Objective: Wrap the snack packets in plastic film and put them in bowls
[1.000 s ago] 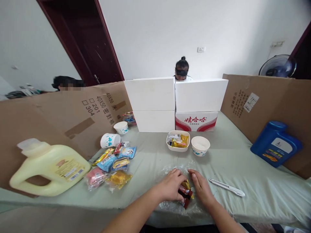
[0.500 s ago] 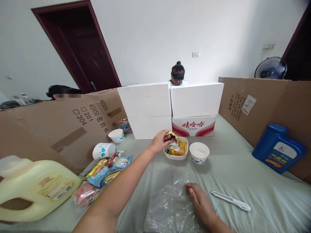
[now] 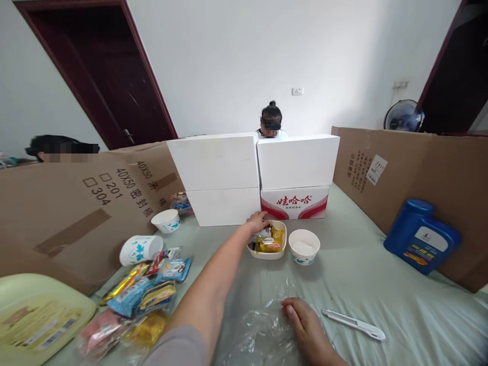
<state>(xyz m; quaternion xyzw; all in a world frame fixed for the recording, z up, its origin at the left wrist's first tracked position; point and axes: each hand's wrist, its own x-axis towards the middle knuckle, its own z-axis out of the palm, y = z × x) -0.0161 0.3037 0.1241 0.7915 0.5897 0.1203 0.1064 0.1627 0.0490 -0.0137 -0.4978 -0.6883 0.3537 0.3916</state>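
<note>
My left hand (image 3: pixel 257 222) reaches to the back left of a white rounded-square bowl (image 3: pixel 269 255). Its fingers are curled down over a snack packet, of which only a dark bit shows beneath them. Yellow wrapped snacks (image 3: pixel 271 244) and a silvery packet lie in the bowl. My right hand (image 3: pixel 305 328) rests near the front, thumb and fingers closed on the edge of a crumpled clear plastic bag (image 3: pixel 263 330). Just right of the square bowl stands a round paper bowl (image 3: pixel 304 246) with a leaf pattern, something whitish inside. A white utility knife (image 3: pixel 354 324) lies right of my right hand.
Several snack packets (image 3: pixel 152 290) lie at left, beside a tipped paper bowl (image 3: pixel 141 249) and a large yellowish jug (image 3: pixel 41 320). White boxes (image 3: pixel 224 203) wall off the back, with a person (image 3: pixel 271 122) behind them. Cardboard panels (image 3: pixel 381 178) flank both sides; a blue jug (image 3: pixel 421 236) stands at right.
My left hand has lowered at the bowl's back left side, and the dark red and yellow packet in it is now mostly hidden. The view has turned slightly right. My right hand stays at the bag.
</note>
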